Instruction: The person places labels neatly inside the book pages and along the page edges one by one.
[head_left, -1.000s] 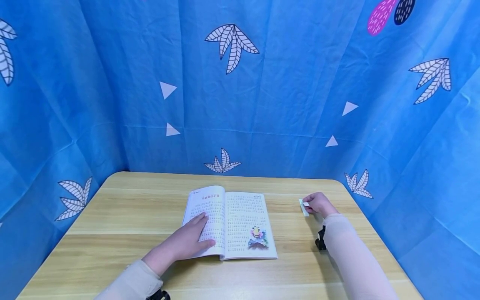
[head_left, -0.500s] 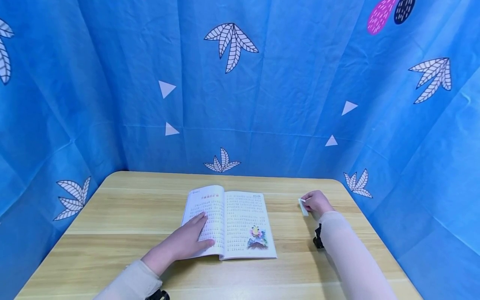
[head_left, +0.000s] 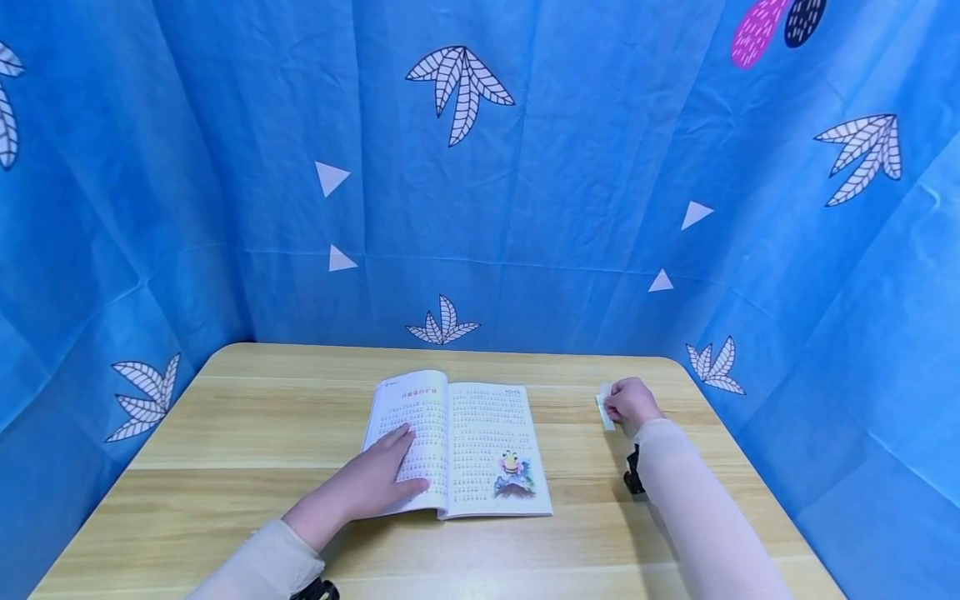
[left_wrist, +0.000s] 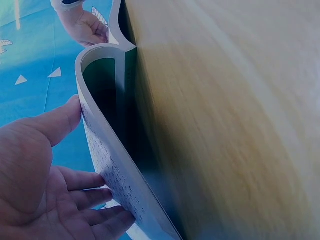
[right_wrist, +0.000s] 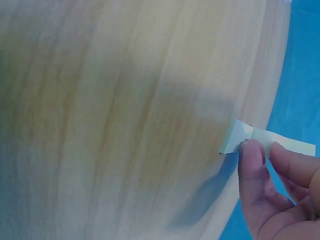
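One narrow, pale-green paper strip (head_left: 604, 416): right of frame centre, long axis near-to-far, at the left of the nearer right hand (head_left: 632, 402), which pinches it; left hand (head_left: 382, 482) spread on open, white-paged paper book (head_left: 487, 433).

Blue fabric backdrop (head_left: 600, 183) hangs on three sides, white leaf prints (head_left: 467, 87) | wood-grain tabletop (head_left: 225, 417), rounded far corners | soft glare (head_left: 480, 546)

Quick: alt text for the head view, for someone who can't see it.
A person's right hand pinches a small pale strip towards the right side of a wood-grain table, while the left hand rests on the left page of an open book; a blue patterned curtain hangs behind.
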